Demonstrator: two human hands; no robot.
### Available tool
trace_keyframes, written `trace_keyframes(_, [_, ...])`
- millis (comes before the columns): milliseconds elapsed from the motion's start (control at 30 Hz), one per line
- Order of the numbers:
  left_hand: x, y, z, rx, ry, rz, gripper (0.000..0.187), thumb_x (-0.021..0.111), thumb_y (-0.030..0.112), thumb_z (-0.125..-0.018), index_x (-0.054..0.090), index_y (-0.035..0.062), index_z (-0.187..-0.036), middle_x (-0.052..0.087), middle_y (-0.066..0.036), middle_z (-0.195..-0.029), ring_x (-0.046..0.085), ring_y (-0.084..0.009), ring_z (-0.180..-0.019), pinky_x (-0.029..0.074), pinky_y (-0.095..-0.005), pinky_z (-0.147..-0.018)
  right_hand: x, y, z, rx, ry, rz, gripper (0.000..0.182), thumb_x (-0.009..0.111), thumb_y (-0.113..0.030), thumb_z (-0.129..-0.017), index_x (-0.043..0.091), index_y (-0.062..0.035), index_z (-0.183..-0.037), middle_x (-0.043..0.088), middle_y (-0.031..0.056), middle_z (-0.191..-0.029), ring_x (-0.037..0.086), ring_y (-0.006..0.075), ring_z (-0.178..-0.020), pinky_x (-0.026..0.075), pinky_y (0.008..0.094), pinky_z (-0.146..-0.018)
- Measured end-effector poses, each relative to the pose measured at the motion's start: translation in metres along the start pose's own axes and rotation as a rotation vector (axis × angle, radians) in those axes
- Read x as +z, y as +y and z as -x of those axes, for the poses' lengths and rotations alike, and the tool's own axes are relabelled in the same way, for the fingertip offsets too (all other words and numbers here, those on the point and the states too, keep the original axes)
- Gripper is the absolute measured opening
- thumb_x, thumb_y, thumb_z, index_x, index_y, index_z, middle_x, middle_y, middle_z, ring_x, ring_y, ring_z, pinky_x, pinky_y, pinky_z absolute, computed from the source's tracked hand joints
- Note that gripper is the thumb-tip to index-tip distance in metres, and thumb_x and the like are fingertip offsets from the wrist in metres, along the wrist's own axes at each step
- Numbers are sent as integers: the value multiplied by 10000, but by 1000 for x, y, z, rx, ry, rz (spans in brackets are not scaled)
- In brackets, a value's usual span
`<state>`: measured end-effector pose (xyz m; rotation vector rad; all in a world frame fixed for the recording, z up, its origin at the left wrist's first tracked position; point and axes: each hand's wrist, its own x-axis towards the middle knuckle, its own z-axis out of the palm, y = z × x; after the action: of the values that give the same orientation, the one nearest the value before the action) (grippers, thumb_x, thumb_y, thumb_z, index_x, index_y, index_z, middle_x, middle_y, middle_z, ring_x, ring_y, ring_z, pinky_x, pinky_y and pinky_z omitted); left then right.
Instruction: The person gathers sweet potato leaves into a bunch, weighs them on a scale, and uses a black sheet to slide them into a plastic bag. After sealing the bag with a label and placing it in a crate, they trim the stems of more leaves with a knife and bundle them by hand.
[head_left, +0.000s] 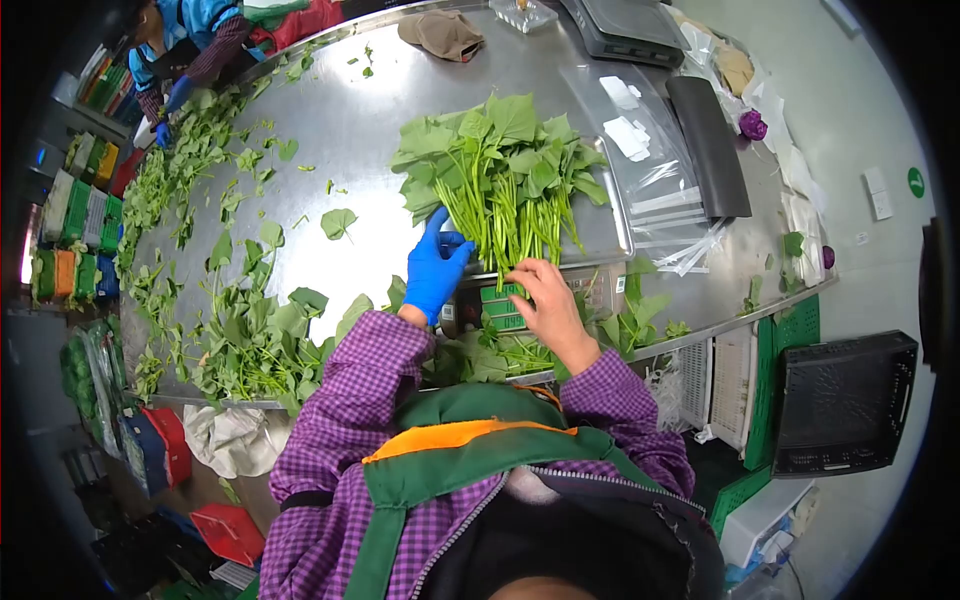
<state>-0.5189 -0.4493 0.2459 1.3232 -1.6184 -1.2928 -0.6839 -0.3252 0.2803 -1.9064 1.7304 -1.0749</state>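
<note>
A bunch of leafy greens [500,190] lies on the metal tray [622,225] of a weighing scale, leaves away from me and stems toward me. My left hand [435,268], in a blue glove, is at the left side of the stems, fingers bent and apart against them. Bare, my right hand [550,308] is at the cut stem ends, its fingertips touching them and the thumb held apart. Between my hands shows the scale's green display [502,307], partly covered by stems; its digits are too blurred to read.
Loose greens [265,345] spread along the left of the steel table [330,130]. At the far left a co-worker [195,50] in blue gloves handles greens. To the right lie clear bags and white strips [675,215], a black sheet [708,145] and crates [845,400]. A cap [440,35] lies at the back.
</note>
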Motion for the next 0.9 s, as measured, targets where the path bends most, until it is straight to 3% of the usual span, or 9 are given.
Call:
trace_keyframes(100, [4,24,-3,-84,-15,221,825,752,196,-781,276,60,-1441,651,-152,-1039,633,-158,-767,528,-292,-686,-8,4,8,-66,-64,9,354,691,24,-693,603,-25,-1032,539,111,-1091,541,285,-991,461,382,-856])
trace_keyframes(167, [9,44,-1,-116,-22,-17,892,779,220,-752,243,36,-1441,649,-162,-1063,652,-203,-831,530,-305,-709,-16,9,11,-109,-35,29,310,687,23,-694,618,-19,-994,553,103,-1087,550,278,-963,467,373,-842])
trace_keyframes(200, [17,25,-6,70,27,-97,896,778,192,-735,241,25,-1433,651,-163,-1055,659,-235,-864,530,-322,-732,-19,17,13,-121,-42,28,280,683,23,-698,625,-15,-970,560,99,-1070,554,274,-946,470,368,-830])
trace_keyframes(233, [19,18,-7,67,27,-97,896,778,192,-735,241,25,-1433,651,-163,-1055,659,-235,-864,530,-322,-732,-20,22,13,-132,-50,26,251,680,22,-702,631,-11,-946,567,95,-1052,559,270,-928,473,364,-818])
trace_keyframes(300, [20,29,-5,27,-97,159,861,753,158,-733,258,22,-1423,655,-159,-1053,657,-240,-875,525,-336,-762,-19,29,8,-156,-1,23,209,677,13,-708,638,-4,-912,576,89,-1015,562,261,-895,475,357,-797])
trace_keyframes(433, [9,39,32,-59,-193,-115,786,735,142,-737,316,21,-1391,661,-144,-1052,655,-223,-902,520,-338,-767,-13,33,-11,-157,3,-7,175,672,-13,-732,642,-7,-905,578,84,-992,559,257,-883,474,351,-789])
trace_keyframes(567, [15,19,26,-86,-120,225,708,725,78,-766,370,29,-1376,643,-115,-1107,644,-187,-919,520,-302,-765,-14,27,-7,-202,52,59,203,696,-61,-736,648,-35,-931,580,74,-968,562,251,-889,472,359,-780])
trace_keyframes(700, [14,24,24,-146,-161,294,626,710,49,-786,419,34,-1339,629,-108,-1118,637,-183,-931,516,-287,-772,-16,16,4,-258,-29,63,207,699,-110,-741,641,-76,-937,580,46,-918,564,224,-864,445,348,-761])
trace_keyframes(900, [13,30,18,-201,-190,186,577,702,78,-818,434,31,-1328,639,-69,-1069,607,-129,-846,483,-266,-716,1,33,-14,-227,112,150,122,698,-90,-734,646,-89,-845,584,23,-875,557,213,-829,397,345,-748])
